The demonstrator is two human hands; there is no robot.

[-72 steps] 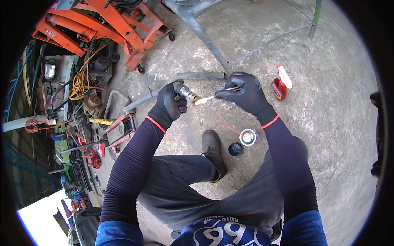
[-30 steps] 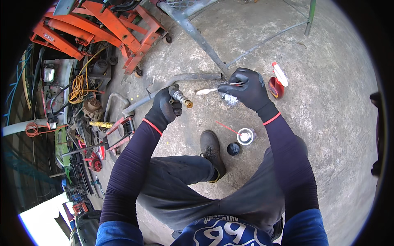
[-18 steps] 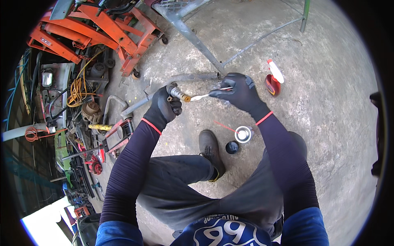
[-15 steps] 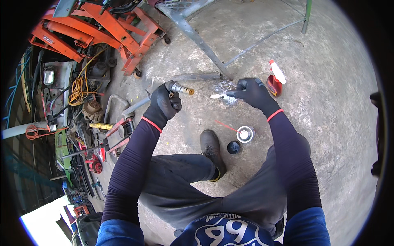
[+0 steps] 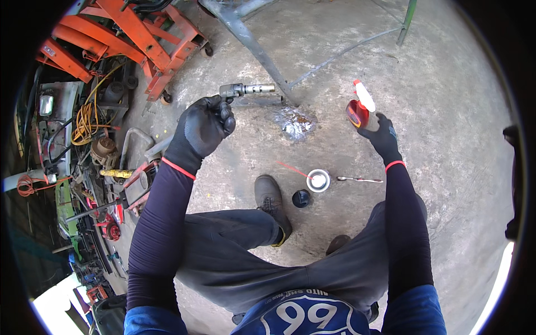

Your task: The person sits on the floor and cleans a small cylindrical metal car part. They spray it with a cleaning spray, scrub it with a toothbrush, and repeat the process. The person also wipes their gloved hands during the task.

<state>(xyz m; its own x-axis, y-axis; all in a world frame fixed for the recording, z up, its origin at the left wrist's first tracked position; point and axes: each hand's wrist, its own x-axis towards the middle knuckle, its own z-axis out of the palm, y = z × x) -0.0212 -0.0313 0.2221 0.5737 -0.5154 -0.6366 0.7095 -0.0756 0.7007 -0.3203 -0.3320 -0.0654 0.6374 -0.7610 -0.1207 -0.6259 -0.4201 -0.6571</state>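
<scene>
My left hand [image 5: 204, 128], in a black glove, pinches a solenoid valve [image 5: 257, 89] by its dark end. Its slotted metal barrel points right, above the floor. My right hand [image 5: 386, 138], also gloved, holds nothing; its thumb and fingers are spread just beside a red spray bottle [image 5: 355, 113] with a white and red trigger head. I cannot tell whether they touch it. A toothbrush [image 5: 360, 179] lies on the concrete, right of an aerosol can [image 5: 311, 185] with a thin red straw. Close to the can sits a black cap [image 5: 301, 198].
A wet, foamy patch [image 5: 296, 124] marks the floor ahead, beside a grey metal stand's leg [image 5: 262, 56] and a pipe lying down. Orange lifting equipment [image 5: 134, 33] stands far left. Tools, cables and car parts crowd the left side. My boot [image 5: 269, 195] is near the can.
My right hand has put down the toothbrush and moved right to the spray bottle. My left hand has turned the solenoid valve level and raised it slightly away from me.
</scene>
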